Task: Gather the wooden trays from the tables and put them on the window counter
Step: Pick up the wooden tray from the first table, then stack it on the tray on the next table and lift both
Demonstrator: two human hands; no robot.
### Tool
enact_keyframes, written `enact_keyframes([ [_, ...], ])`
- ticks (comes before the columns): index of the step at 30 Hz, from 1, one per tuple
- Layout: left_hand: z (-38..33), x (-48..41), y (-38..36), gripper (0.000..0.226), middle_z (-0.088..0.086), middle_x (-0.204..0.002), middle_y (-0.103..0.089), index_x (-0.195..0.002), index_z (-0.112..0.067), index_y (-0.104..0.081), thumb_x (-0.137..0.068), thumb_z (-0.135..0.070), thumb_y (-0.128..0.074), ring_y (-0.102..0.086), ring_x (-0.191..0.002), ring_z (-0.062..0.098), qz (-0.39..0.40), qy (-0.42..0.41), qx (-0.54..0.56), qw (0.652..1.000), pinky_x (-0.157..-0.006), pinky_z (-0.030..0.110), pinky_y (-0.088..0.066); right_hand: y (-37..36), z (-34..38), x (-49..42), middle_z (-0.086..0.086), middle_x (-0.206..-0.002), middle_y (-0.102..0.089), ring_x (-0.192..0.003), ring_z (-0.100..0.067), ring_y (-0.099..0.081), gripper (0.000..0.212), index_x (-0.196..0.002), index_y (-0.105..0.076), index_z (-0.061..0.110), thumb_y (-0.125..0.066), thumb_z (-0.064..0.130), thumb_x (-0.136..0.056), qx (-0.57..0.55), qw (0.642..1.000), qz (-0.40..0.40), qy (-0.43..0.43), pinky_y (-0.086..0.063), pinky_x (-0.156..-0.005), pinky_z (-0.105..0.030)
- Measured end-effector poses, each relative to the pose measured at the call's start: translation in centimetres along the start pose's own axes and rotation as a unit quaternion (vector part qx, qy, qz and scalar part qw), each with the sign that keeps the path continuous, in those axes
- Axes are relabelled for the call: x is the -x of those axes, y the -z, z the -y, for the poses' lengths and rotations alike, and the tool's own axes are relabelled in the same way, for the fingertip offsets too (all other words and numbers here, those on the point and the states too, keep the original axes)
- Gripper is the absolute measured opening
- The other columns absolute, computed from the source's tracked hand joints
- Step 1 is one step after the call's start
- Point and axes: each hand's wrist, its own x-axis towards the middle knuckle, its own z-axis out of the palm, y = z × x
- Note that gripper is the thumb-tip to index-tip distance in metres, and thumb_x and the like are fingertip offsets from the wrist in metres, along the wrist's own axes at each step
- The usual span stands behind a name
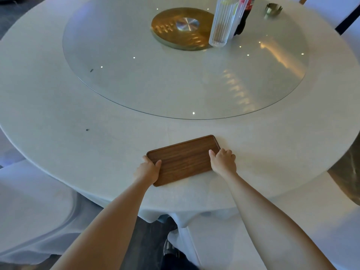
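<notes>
A dark brown rectangular wooden tray (184, 158) lies on the white tablecloth near the front edge of a round table (78, 117). My left hand (149, 169) grips the tray's left short end, thumb on top of the rim. My right hand (224, 160) grips the right short end in the same way. The tray holds nothing. It is turned a little, with its right end farther from me.
A round glass turntable (175, 80) covers the table's middle, over a gold disc (181, 28). A ribbed clear container (224, 22), a dark bottle (243, 18) and a small metal dish (272, 8) stand at the far side. White-covered chairs (29, 201) flank me.
</notes>
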Motion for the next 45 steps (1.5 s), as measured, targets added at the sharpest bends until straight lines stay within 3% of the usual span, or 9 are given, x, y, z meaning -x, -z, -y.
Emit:
enact_keyframes([
  [6, 0.6, -0.3, -0.1, 0.051, 0.021, -0.12, -0.059, -0.125, 0.001, -0.037, -0.097, -0.041, -0.036, -0.059, -0.108, 0.038, 0.01, 0.026, 0.03, 0.999, -0.088, 0.043, -0.05, 0.2, -0.5, -0.5, -0.023, -0.14, -0.04, -0.13, -0.037, -0.037, 0.06, -0.136, -0.032, -0.006, -0.032, 0.041, -0.098, -0.029, 0.999, 0.013, -0.033, -0.036, -0.104, -0.044],
  [16, 1.8, -0.3, 0.7, 0.042, 0.026, -0.12, -0.058, -0.121, 0.006, -0.04, -0.1, -0.029, -0.031, -0.056, -0.108, 0.04, -0.027, 0.005, 0.058, 0.998, -0.072, 0.036, -0.039, -0.2, -1.0, 0.1, -0.021, -0.129, -0.054, -0.119, -0.037, -0.052, 0.056, -0.126, -0.047, -0.002, -0.024, 0.042, -0.099, -0.077, 0.995, 0.021, -0.059, -0.042, -0.096, -0.04],
  [23, 2.4, 0.0, 2.3, 0.037, 0.03, -0.12, -0.056, -0.117, 0.01, -0.044, -0.099, -0.019, -0.031, -0.054, -0.109, 0.043, -0.053, 0.005, 0.11, 0.993, -0.084, 0.042, -0.045, 0.0, -0.9, 1.3, -0.022, -0.122, -0.059, -0.114, -0.037, -0.055, 0.053, -0.118, -0.053, -0.003, -0.026, 0.039, -0.099, -0.128, 0.991, -0.009, -0.04, -0.044, -0.091, -0.039],
  [28, 2.9, 0.7, 4.6, 0.036, 0.03, -0.12, -0.056, -0.116, 0.009, -0.046, -0.099, -0.017, -0.028, -0.054, -0.109, 0.042, -0.076, -0.009, 0.133, 0.988, -0.082, 0.04, -0.044, 0.6, 0.5, 2.2, -0.023, -0.113, -0.062, -0.108, -0.038, -0.056, 0.047, -0.106, -0.056, -0.004, -0.029, 0.034, -0.099, -0.18, 0.983, -0.036, -0.009, -0.039, -0.079, -0.036],
  [32, 3.9, 1.2, 6.9, 0.037, 0.029, -0.119, -0.057, -0.115, 0.008, -0.046, -0.099, -0.02, -0.028, -0.054, -0.109, 0.042, -0.107, -0.026, 0.136, 0.985, -0.086, 0.042, -0.045, 0.9, 2.3, 2.6, -0.016, -0.091, -0.053, -0.094, -0.035, -0.054, 0.033, -0.086, -0.045, 0.003, -0.031, 0.03, -0.099, -0.223, 0.973, -0.059, 0.021, -0.033, -0.073, -0.031],
  [35, 5.4, 1.8, 8.6, 0.038, 0.029, -0.117, -0.058, -0.112, 0.007, -0.047, -0.099, -0.021, -0.027, -0.055, -0.107, 0.042, -0.145, -0.035, 0.138, 0.979, -0.083, 0.04, -0.043, 0.7, 4.1, 3.5, -0.013, -0.087, -0.05, -0.083, -0.026, -0.045, 0.032, -0.082, -0.042, 0.003, -0.033, 0.028, -0.099, -0.241, 0.966, -0.078, 0.054, -0.031, -0.072, -0.031],
  [39, 7.9, 3.0, 11.0, 0.032, 0.028, -0.114, -0.059, -0.101, 0.001, -0.046, -0.1, -0.022, -0.026, -0.055, -0.101, 0.041, -0.189, -0.033, 0.156, 0.969, -0.073, 0.035, -0.036, 0.4, 7.4, 5.2, -0.009, -0.076, -0.048, -0.081, -0.026, -0.043, 0.04, -0.061, -0.034, 0.012, -0.034, 0.027, -0.099, -0.258, 0.957, -0.086, 0.101, -0.03, -0.071, -0.031],
  [42, 10.6, 4.2, 12.8, 0.025, 0.029, -0.113, -0.059, -0.092, -0.004, -0.04, -0.1, -0.023, -0.025, -0.055, -0.098, 0.04, -0.224, -0.014, 0.17, 0.96, -0.073, 0.036, -0.035, 0.0, 10.4, 6.9, 0.0, -0.063, -0.041, -0.08, -0.026, -0.044, 0.039, -0.065, -0.037, 0.01, -0.033, 0.027, -0.099, -0.261, 0.952, -0.08, 0.135, -0.031, -0.07, -0.031],
  [45, 13.7, 5.6, 14.7, 0.037, 0.027, -0.113, -0.06, -0.106, 0.002, -0.047, -0.1, -0.026, -0.024, -0.056, -0.104, 0.041, -0.262, 0.014, 0.175, 0.949, -0.079, 0.04, -0.042, -0.9, 13.6, 8.9, -0.001, -0.066, -0.042, -0.081, -0.026, -0.045, 0.032, -0.081, -0.043, 0.004, -0.033, 0.028, -0.099, -0.263, 0.946, -0.07, 0.174, -0.031, -0.071, -0.031],
])
